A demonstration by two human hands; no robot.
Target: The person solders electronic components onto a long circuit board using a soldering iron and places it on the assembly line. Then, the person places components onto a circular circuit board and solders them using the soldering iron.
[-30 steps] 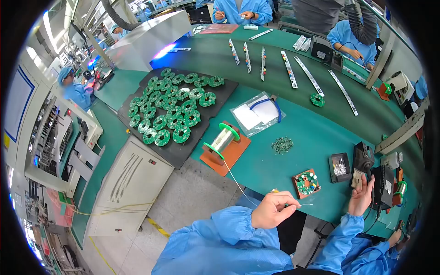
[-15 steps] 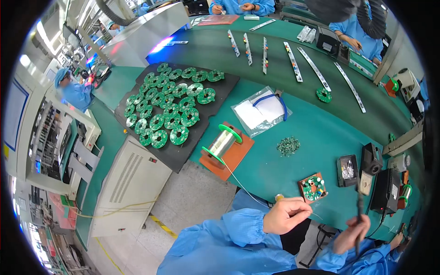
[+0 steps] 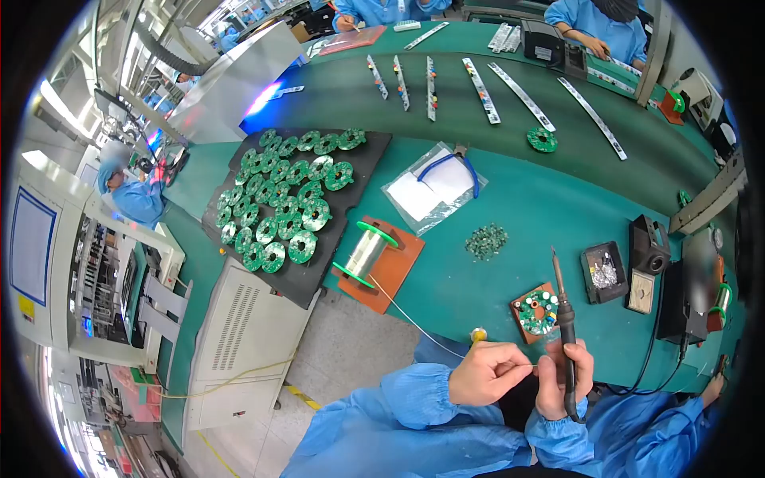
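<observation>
My left hand (image 3: 488, 373) pinches the thin solder wire (image 3: 414, 325), which runs back to a spool (image 3: 366, 253) on an orange-brown base. Close beside it, my right hand (image 3: 564, 378) holds a soldering iron (image 3: 565, 315) upright, tip pointing away from me. The right thumb is next to the left fingertips at the wire's end; whether it touches the wire I cannot tell. Just beyond the hands, a round green circuit board (image 3: 536, 311) with white and coloured parts sits in a brown fixture (image 3: 522, 325).
Many round green boards lie on a black mat (image 3: 319, 271). Small dark parts (image 3: 486, 241) form a pile. Blue-handled pliers (image 3: 476, 179) rest on a plastic bag (image 3: 434, 191). A black box (image 3: 604, 272) and iron station (image 3: 684, 303) stand right. Co-workers sit across the bench.
My right hand has come left and up to meet the left one, bringing the soldering iron upright beside the board. The left hand still pinches the wire. The camera view has shifted slightly.
</observation>
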